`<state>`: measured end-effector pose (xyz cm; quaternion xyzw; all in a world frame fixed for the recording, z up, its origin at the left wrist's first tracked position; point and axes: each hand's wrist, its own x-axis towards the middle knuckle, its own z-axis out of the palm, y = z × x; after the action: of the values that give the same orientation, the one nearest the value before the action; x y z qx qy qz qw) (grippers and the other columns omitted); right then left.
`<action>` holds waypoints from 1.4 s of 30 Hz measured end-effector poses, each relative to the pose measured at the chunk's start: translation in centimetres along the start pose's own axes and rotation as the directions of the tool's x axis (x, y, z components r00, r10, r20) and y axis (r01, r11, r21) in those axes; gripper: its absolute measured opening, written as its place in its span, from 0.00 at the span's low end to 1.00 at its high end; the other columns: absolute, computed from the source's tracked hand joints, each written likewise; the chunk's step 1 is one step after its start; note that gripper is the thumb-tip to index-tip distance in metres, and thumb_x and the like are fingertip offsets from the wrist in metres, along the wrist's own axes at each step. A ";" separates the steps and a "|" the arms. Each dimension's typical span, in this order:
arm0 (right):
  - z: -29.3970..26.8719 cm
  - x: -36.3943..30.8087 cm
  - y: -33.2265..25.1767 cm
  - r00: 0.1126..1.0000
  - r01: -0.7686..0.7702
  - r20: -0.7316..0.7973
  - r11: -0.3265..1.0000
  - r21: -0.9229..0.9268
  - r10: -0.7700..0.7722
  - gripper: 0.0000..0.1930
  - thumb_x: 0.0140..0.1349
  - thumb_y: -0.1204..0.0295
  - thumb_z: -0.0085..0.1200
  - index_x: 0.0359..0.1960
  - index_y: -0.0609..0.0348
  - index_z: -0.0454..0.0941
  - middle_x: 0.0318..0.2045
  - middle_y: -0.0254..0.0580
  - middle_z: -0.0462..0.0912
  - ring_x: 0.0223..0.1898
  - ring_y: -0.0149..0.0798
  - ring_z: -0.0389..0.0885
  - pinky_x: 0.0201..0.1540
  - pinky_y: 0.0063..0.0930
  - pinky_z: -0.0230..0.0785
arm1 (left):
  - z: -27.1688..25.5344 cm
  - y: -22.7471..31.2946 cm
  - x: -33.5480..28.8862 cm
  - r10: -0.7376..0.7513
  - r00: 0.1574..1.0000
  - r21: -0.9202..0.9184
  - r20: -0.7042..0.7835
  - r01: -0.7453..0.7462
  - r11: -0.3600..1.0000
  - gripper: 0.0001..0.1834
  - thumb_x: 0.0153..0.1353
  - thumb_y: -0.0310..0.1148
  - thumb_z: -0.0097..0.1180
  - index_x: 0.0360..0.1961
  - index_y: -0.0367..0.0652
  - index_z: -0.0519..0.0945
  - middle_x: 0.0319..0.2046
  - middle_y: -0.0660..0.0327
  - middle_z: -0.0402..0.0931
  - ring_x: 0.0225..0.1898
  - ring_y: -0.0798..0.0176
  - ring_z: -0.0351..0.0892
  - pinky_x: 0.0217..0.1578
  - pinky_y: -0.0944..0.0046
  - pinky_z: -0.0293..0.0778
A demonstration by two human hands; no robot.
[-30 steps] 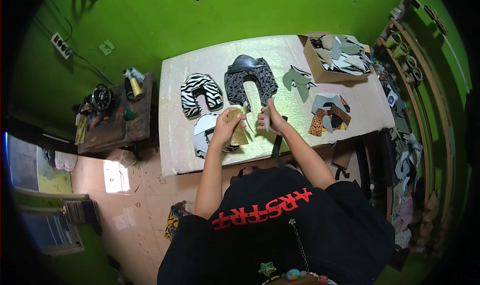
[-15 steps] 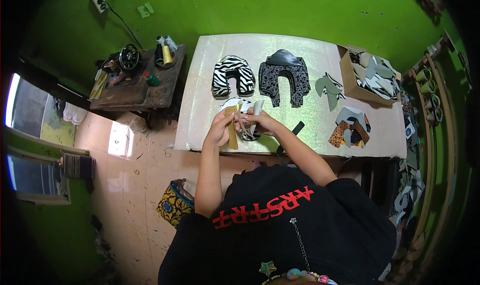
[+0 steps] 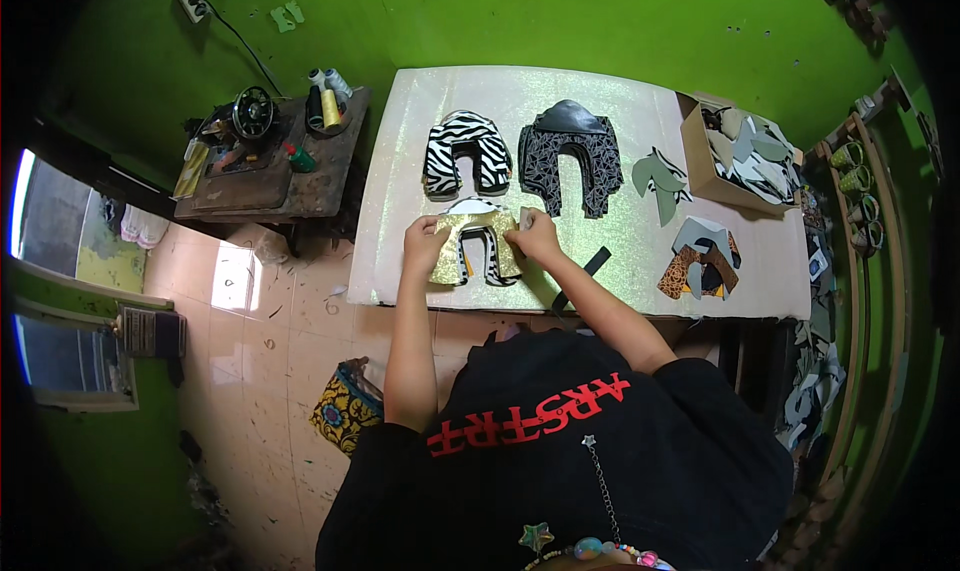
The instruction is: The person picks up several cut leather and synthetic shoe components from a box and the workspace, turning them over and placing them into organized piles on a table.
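My left hand (image 3: 424, 247) pinches the left edge of a shiny gold U-shaped shoe-upper piece (image 3: 462, 225). Its right side is held by my right hand (image 3: 537, 239), fingers closed at the edge, where a pale, beige-looking bit shows. The gold piece lies over a zebra-striped U-shaped stack (image 3: 491, 252), whose stripes show along the inner opening and lower right. Just beyond, a zebra-print stack of the same shape (image 3: 467, 151) rests on the table. Beside that is a black patterned stack (image 3: 570, 171) with a plain black piece (image 3: 570, 118) on top.
A cardboard box (image 3: 705, 166) of scraps stands at the table's back right. Grey-green cutouts (image 3: 657, 179) and orange-black patterned pieces (image 3: 690, 269) lie nearby. A black strip (image 3: 583, 280) sits by my right forearm. Left of the table is a sewing machine (image 3: 252, 114) with thread cones (image 3: 331, 109).
The gold piece was held up narrow and edge-on between my hands. Now it is spread flat over the zebra stack, with my hands moved apart to its two sides.
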<state>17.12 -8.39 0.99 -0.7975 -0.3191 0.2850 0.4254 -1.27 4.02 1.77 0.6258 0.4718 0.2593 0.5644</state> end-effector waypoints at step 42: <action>1.4 2.3 -3.3 0.962 0.274 0.021 0.956 -0.105 -0.274 0.10 0.45 0.70 0.60 0.22 0.67 0.75 0.22 0.57 0.77 0.28 0.55 0.78 0.33 0.40 0.70 | 1.0 0.3 1.0 0.155 0.985 0.194 -0.077 -0.138 0.971 0.07 0.51 0.25 0.60 0.30 0.33 0.79 0.24 0.59 0.77 0.24 0.71 0.73 0.27 0.70 0.70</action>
<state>16.69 -4.55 2.74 -0.7664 -0.4427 0.2081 0.4163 0.05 4.49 1.59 0.6971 0.4719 0.2828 0.4598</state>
